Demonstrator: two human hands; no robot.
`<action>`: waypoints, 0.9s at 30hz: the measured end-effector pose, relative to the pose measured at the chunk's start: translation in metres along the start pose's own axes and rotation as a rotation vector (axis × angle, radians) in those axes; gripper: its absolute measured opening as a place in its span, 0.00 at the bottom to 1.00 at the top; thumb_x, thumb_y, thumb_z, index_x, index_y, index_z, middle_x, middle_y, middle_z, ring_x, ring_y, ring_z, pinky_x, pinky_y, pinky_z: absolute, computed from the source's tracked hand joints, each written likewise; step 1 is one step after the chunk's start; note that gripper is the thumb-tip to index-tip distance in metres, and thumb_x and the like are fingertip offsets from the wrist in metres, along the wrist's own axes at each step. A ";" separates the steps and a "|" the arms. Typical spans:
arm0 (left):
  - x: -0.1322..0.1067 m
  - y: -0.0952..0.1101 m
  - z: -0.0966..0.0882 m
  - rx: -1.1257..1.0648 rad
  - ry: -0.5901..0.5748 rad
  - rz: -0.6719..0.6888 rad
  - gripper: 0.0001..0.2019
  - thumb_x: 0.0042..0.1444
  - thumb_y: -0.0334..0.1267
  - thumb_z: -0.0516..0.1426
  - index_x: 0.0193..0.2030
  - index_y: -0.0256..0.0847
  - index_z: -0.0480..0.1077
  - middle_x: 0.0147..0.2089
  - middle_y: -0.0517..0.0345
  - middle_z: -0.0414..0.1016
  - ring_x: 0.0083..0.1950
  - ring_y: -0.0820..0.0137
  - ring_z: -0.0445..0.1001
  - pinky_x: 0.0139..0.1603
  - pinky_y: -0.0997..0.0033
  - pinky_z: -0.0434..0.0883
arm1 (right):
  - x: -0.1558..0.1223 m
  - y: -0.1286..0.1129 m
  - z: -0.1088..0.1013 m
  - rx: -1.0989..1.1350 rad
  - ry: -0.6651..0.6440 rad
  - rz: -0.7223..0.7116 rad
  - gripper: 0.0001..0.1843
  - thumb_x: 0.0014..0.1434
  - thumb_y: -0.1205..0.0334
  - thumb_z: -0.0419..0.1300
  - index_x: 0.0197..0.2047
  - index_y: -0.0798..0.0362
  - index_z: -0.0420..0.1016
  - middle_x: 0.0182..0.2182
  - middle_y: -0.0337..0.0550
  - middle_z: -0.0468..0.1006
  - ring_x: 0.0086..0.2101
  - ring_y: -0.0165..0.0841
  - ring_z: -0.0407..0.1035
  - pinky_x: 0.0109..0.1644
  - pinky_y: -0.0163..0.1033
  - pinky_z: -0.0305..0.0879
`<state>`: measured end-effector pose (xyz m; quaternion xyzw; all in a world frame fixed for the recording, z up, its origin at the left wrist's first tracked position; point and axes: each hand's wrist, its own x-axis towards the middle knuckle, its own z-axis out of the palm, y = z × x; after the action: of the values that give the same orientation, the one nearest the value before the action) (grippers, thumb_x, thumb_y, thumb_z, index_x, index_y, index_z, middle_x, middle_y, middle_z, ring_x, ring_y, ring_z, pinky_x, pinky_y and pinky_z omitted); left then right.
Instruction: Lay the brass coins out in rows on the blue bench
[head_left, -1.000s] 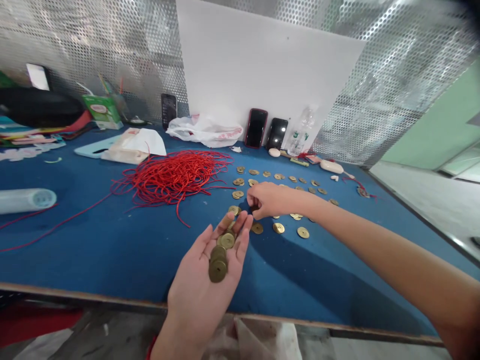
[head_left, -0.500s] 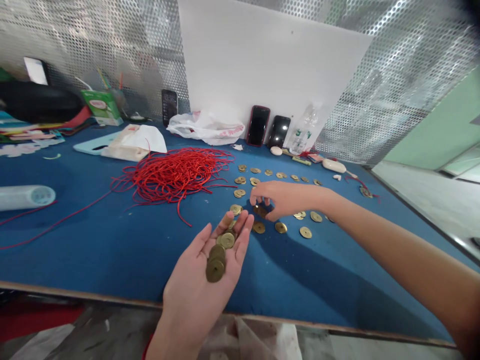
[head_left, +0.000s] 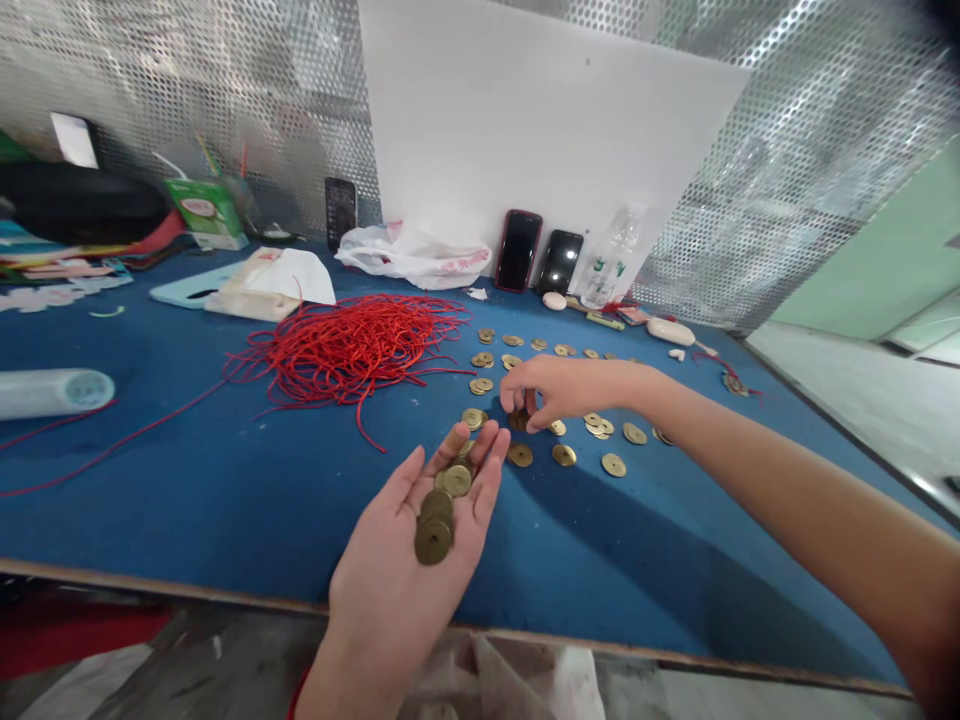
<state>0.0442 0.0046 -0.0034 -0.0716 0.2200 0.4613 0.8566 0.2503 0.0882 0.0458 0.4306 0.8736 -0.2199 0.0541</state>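
A tangled heap of red cord [head_left: 352, 350] lay on the blue tabletop [head_left: 225, 480], no coins visibly strung on it. The left hand [head_left: 409, 550], palm up and opened wide, cradled several brass coins [head_left: 433, 541] not on the surface. The right hand [head_left: 559, 385] curled over others, its grip unclear; around it, many coins [head_left: 564, 455] already lay in rough rows.

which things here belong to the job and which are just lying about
Likely the job: coins in the left hand; loose coins around the right hand; perhaps the red cord

Likely lying about: phones; bottle; white plastic bag; green box
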 end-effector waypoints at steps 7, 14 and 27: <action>-0.002 -0.003 0.003 0.005 0.054 0.056 0.23 0.67 0.36 0.37 0.64 0.34 0.59 0.53 0.36 0.76 0.56 0.56 0.73 0.44 0.59 0.80 | 0.001 0.004 0.006 -0.019 0.116 -0.099 0.11 0.50 0.72 0.61 0.39 0.55 0.70 0.32 0.39 0.74 0.31 0.29 0.67 0.32 0.33 0.61; 0.000 -0.001 0.000 0.008 0.022 0.047 0.22 0.67 0.37 0.39 0.62 0.34 0.61 0.52 0.37 0.77 0.56 0.53 0.73 0.45 0.57 0.80 | -0.001 0.006 0.008 0.017 0.142 -0.082 0.12 0.51 0.70 0.62 0.41 0.54 0.70 0.36 0.41 0.75 0.34 0.30 0.69 0.35 0.34 0.64; -0.001 -0.003 0.002 -0.005 0.026 0.053 0.22 0.66 0.35 0.39 0.60 0.31 0.63 0.45 0.37 0.80 0.49 0.54 0.78 0.40 0.60 0.81 | -0.019 0.014 -0.015 -0.064 0.338 0.116 0.08 0.52 0.68 0.60 0.39 0.55 0.72 0.37 0.42 0.76 0.35 0.31 0.69 0.36 0.34 0.62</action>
<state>0.0467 0.0027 -0.0019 -0.0739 0.2319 0.4833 0.8409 0.2745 0.0884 0.0600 0.5090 0.8507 -0.1130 -0.0670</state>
